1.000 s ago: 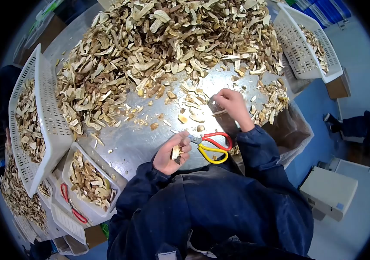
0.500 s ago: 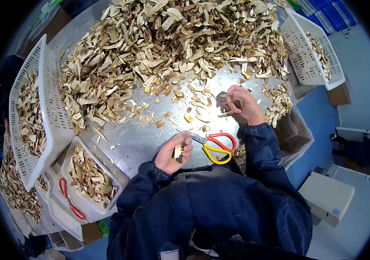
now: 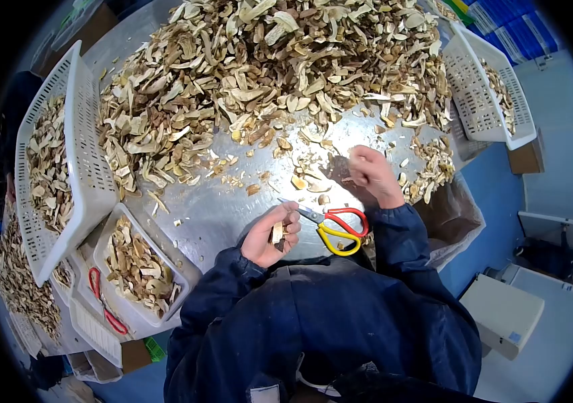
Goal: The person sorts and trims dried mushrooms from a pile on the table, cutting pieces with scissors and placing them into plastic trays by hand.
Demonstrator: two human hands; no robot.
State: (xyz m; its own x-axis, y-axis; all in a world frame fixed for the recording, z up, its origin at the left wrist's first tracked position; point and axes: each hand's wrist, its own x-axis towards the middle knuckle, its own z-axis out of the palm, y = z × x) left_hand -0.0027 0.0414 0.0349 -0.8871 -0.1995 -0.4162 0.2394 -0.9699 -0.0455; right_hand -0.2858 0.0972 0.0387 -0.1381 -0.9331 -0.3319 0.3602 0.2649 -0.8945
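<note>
My left hand (image 3: 271, 235) is curled, palm up, around pale, dark-edged dried mushroom slices (image 3: 277, 233). Just right of it lie scissors (image 3: 340, 227) with one red and one yellow handle loop, their blades close to the left fingertips. My right hand (image 3: 375, 176) hovers above the steel table (image 3: 209, 215), fingers curled in and slightly blurred; whatever they may hold is hidden. Its shadow falls beside it, among scattered mushroom bits (image 3: 310, 181). A large heap of dried mushroom slices (image 3: 266, 74) spreads over the far side.
At left stand a tilted white slotted basket (image 3: 88, 161) and a smaller white tray (image 3: 182, 272), both with mushroom slices. Red-handled scissors (image 3: 104, 302) lie beside the tray. Another slotted basket (image 3: 474, 87) is at right, above a lined bin (image 3: 457, 218).
My right hand has moved slightly down toward me, its fingers now more curled. The left hand keeps its hold on the slices. The view has shifted a little.
</note>
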